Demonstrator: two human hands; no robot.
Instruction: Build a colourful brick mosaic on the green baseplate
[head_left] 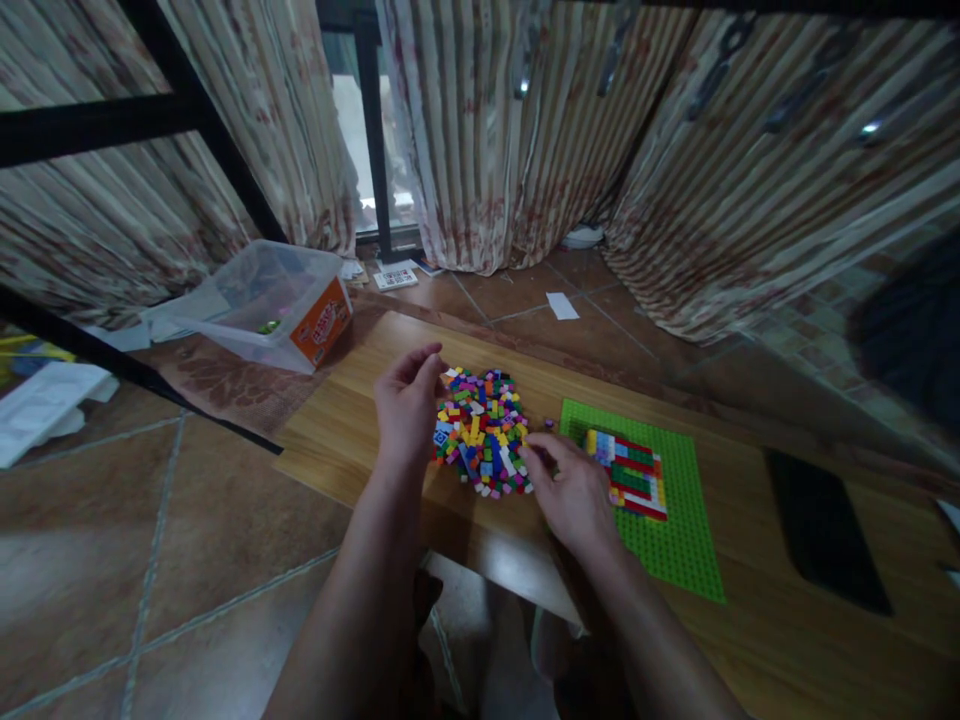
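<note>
Just inside far table edge (427, 334), bricks (480, 432)

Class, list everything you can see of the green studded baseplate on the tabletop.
The baseplate is a flat, bright green, four-sided sheet that looks like plastic, dotted with small studs. It lies flat on the wooden tabletop, right of the pile of loose bricks. A multicoloured brick build sits on it, with green showing around it. The right hand hides part of its left edge; whether they touch is unclear.

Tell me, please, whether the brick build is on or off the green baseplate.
On: the green baseplate shows around the brick build.
</note>
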